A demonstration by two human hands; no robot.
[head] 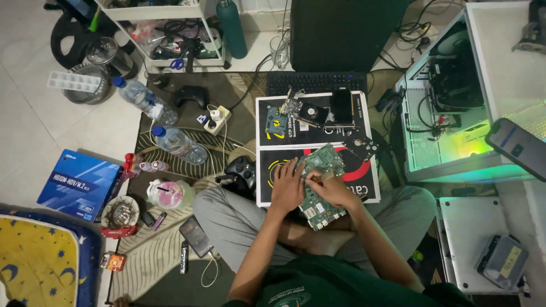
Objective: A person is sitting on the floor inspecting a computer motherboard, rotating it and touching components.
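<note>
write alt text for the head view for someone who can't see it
Seen from above, a person sits cross-legged, both hands on a green circuit board over a black-and-white box: left hand flat on it, right hand working at it. An open computer case glows green at right; two bottles lie at left.

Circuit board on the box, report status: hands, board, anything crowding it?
Left hand flat on green circuit board, steadying. Right hand on the board, pinching a thin tool. Game controller beside the left hand; loose parts farther back on box.

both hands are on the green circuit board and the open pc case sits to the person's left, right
Not quite. In the head view both the left hand and right hand are on the green circuit board, but the open PC case sits to the person's right.
</note>
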